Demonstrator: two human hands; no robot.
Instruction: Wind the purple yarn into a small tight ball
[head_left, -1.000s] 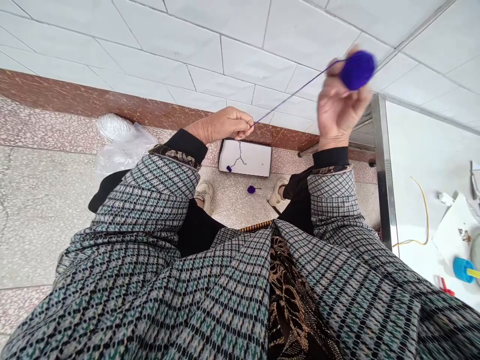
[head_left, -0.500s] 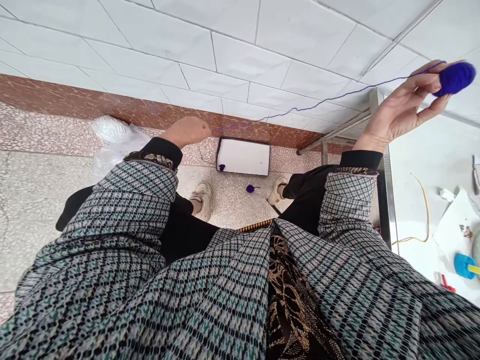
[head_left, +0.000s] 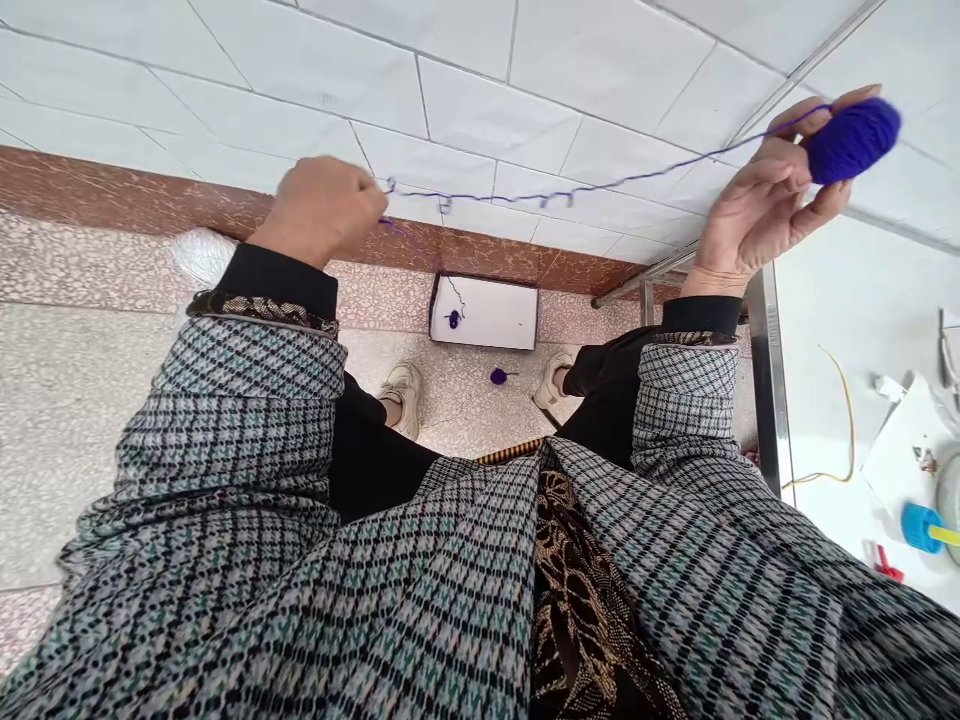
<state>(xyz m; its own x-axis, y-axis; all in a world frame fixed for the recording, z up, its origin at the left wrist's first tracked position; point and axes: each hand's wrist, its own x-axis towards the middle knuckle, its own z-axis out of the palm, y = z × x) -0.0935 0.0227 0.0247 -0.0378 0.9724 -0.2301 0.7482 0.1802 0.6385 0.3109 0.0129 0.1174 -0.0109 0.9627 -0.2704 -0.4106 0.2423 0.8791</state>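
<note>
Along the far edge of the floor, in front of the tiled wall point(head_left: 465, 100), the left hand point(head_left: 319, 210) is shut in a loose fist. A thin purple strand point(head_left: 570, 195) loops at its fingers and runs across to the right hand point(head_left: 757, 195). That hand is held high and partly open, its curved fingers cradling a purple yarn ball point(head_left: 853, 141) at their tips.

Below the strand, a shallow white box point(head_left: 495, 315) lies on the floor against the brown skirting point(head_left: 480, 250), with a small purple tuft point(head_left: 453, 319) inside it near its left wall. A second tuft point(head_left: 499, 376) lies on the floor between the shoes point(head_left: 403, 400).

Left of the box, a plastic bag point(head_left: 202, 255) sits against the skirting, just beside the left hand. To the right, the steel edge point(head_left: 766, 380) of a table lies just under the right wrist. On the white tabletop point(head_left: 840, 320) are a yellow wire point(head_left: 847, 430), a sheet of paper point(head_left: 911, 440) and a blue cap point(head_left: 921, 527). The checked sleeves point(head_left: 247, 400) fill the near side, and the wall rises behind both hands.
</note>
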